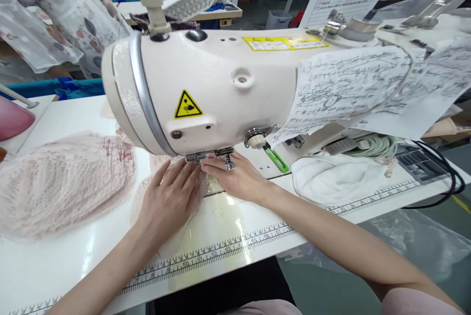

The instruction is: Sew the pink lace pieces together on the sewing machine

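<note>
Flat and spread, left hand [170, 196] and right hand [235, 176] press pink lace fabric [191, 192] under the sewing machine's presser foot [209, 156].

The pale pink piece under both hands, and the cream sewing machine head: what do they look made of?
The pale pink piece looks like thin open-work lace: mesh pattern, the table shows through. The cream sewing machine head looks like painted cast metal, smooth and glossy, with a chrome band; plastic cannot be ruled out.

Glossy cream enamel on the sewing machine [221, 94], a bright metal band around its end; pale pink lace [62, 182], open and rough, lies on the smooth, shiny white bench [55, 266].
</note>
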`<control>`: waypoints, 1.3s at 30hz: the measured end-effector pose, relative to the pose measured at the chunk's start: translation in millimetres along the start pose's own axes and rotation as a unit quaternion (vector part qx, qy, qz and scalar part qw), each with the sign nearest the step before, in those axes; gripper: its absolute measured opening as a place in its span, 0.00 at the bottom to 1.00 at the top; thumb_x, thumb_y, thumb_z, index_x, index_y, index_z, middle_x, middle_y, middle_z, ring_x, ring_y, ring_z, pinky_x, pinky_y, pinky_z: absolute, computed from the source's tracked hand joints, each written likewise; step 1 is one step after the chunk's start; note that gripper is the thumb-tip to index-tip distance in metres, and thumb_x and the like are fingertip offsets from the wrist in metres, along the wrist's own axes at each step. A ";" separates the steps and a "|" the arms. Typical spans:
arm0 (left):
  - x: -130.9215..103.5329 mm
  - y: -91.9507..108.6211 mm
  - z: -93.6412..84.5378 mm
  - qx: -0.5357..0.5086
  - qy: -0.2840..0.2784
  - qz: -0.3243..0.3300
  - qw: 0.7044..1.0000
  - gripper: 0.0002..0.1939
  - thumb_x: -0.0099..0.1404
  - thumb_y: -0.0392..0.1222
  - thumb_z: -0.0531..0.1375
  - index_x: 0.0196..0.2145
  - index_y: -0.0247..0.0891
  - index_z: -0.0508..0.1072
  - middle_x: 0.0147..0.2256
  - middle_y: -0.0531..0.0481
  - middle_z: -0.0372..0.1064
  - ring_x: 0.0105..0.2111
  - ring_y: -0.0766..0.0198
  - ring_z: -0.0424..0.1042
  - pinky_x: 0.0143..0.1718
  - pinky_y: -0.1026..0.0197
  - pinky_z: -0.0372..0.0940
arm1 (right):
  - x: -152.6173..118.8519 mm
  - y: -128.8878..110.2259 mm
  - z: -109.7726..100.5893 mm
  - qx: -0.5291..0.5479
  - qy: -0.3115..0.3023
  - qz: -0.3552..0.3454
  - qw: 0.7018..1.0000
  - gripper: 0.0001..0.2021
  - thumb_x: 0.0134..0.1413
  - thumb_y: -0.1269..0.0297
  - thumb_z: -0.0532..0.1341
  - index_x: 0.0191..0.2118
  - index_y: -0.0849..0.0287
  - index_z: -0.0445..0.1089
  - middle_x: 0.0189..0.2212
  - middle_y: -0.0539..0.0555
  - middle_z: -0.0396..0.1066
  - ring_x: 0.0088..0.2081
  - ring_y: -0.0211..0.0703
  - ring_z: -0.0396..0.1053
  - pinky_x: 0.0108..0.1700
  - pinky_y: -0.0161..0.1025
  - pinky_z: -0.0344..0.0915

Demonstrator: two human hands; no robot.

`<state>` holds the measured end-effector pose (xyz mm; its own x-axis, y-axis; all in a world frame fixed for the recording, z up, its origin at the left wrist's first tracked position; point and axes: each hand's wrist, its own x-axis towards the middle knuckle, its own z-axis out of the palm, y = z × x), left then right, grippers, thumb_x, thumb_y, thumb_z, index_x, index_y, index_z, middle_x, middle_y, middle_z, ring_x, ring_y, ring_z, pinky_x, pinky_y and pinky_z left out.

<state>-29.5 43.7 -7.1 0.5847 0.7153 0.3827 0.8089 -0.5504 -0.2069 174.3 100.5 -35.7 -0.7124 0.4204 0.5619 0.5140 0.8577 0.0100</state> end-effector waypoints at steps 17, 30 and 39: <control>-77.1 -19.9 -65.6 -0.060 -0.062 -0.017 0.996 0.15 0.74 0.39 0.47 0.49 0.31 0.68 0.48 0.43 0.73 0.35 0.63 0.75 0.26 0.63 0.65 | 17.7 -13.3 -23.4 0.172 -0.150 -0.009 0.974 0.17 0.52 0.78 0.56 0.47 0.61 0.70 0.44 0.55 0.70 0.47 0.45 0.64 0.48 0.45 0.64; 0.9 -31.4 -19.2 -0.029 0.006 0.139 0.990 0.18 0.61 0.21 0.48 0.31 0.36 0.73 0.22 0.52 0.66 0.23 0.63 0.65 0.29 0.58 0.56 | 4.2 -18.2 0.5 0.098 0.016 -0.019 0.995 0.07 0.59 0.70 0.57 0.40 0.60 0.72 0.39 0.49 0.74 0.42 0.38 0.67 0.43 0.40 0.62; -8.6 -25.8 0.5 -0.080 0.014 0.090 0.993 0.17 0.64 0.30 0.52 0.50 0.33 0.71 0.49 0.42 0.74 0.49 0.53 0.70 0.54 0.49 0.58 | 4.0 -24.0 5.5 0.011 0.058 -0.041 0.997 0.09 0.56 0.80 0.57 0.32 0.59 0.70 0.28 0.45 0.72 0.36 0.33 0.67 0.33 0.33 0.60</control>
<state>-55.4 51.9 -5.5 0.7154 0.5882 0.3772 0.6696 -0.7313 -0.1295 156.5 83.3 -38.2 -0.6912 0.3124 0.6516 0.4447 0.8947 0.0427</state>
